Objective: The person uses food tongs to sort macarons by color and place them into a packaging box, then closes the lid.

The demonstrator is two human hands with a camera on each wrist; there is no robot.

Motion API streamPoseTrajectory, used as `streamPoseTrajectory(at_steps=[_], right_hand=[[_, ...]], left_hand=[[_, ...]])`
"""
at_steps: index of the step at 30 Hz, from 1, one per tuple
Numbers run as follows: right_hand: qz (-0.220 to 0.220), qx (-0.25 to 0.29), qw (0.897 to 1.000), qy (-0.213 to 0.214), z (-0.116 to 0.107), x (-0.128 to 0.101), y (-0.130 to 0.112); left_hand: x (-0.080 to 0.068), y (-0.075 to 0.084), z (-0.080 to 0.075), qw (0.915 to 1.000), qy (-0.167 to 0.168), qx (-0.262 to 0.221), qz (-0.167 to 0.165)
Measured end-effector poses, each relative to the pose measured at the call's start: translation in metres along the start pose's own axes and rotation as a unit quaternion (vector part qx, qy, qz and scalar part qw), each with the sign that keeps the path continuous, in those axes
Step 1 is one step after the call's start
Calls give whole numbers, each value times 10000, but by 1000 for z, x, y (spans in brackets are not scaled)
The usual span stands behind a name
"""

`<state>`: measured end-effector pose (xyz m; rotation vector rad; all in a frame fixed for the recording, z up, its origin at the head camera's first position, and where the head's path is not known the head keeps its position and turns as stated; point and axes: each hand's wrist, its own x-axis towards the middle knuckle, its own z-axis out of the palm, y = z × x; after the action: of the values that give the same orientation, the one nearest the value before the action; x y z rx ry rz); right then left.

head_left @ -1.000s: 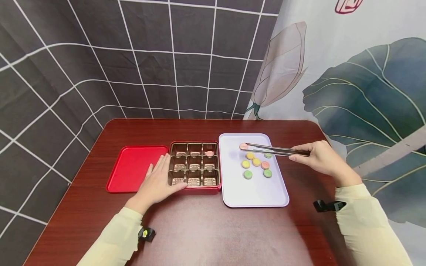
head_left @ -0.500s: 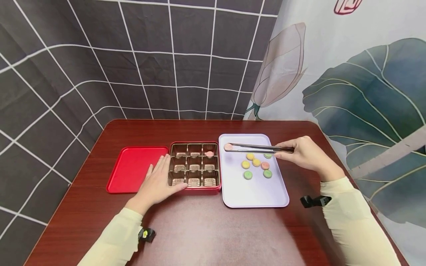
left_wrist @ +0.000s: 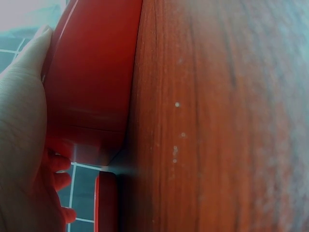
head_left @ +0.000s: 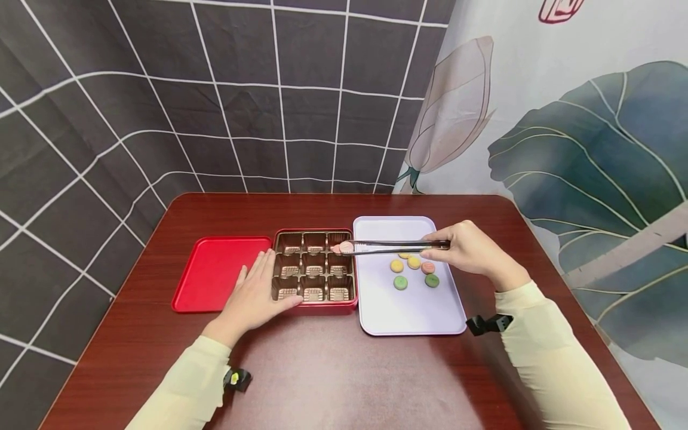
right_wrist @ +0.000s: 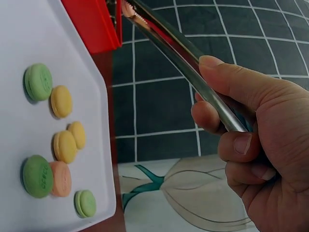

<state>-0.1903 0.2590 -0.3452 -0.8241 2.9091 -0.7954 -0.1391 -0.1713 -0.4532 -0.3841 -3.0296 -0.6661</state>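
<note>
Metal tongs [head_left: 398, 245]: gripped near the handle end by the right hand [head_left: 466, 251], thumb on top and fingers curled beneath, squeezing the blades together so the tips stay pinched on the load
Pink sweet [head_left: 346, 246]: a small round disc caught between the tong tips, out ahead of the right hand's reach – it hangs over the far right cell of the red box, apparently just above a second pink piece [head_left: 337, 248] that lies there
Red box [head_left: 314, 303]: nine brown-lined cells, sitting between the two hands; the other eight cells look unfilled
Left hand [head_left: 257, 295]: lies flat with fingers straight, palm on the table, its fingertips and thumb side against the box's near left corner – likely bracing it so it does not slide; nothing is grasped
Red lid [head_left: 215, 272]: lies open side up, just beyond and outside the left hand, touching or nearly touching the box
White tray [head_left: 411, 313]: under the right hand and tongs, just beside the box, which keeps the carry short
Loose sweets: yellow [head_left: 396, 266], yellow [head_left: 414, 262], pink [head_left: 427, 267], green [head_left: 400, 282] and green [head_left: 432, 280] lie clustered on the tray directly below the right hand; the right wrist view shows a few more
Wooden table [head_left: 333, 370]: dark red-brown, carrying everything
</note>
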Motion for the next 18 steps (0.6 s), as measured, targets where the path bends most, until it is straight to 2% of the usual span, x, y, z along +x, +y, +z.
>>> streamPoseTrajectory(at_steps=[11, 18], right_hand=[[-262, 31, 9995, -181, 7, 3, -6], [-248, 120, 9986, -451, 9, 5, -10]], left_hand=[[0, 0, 0, 10000, 4, -6, -28], [-1, 1, 0, 10000, -10, -38, -30]])
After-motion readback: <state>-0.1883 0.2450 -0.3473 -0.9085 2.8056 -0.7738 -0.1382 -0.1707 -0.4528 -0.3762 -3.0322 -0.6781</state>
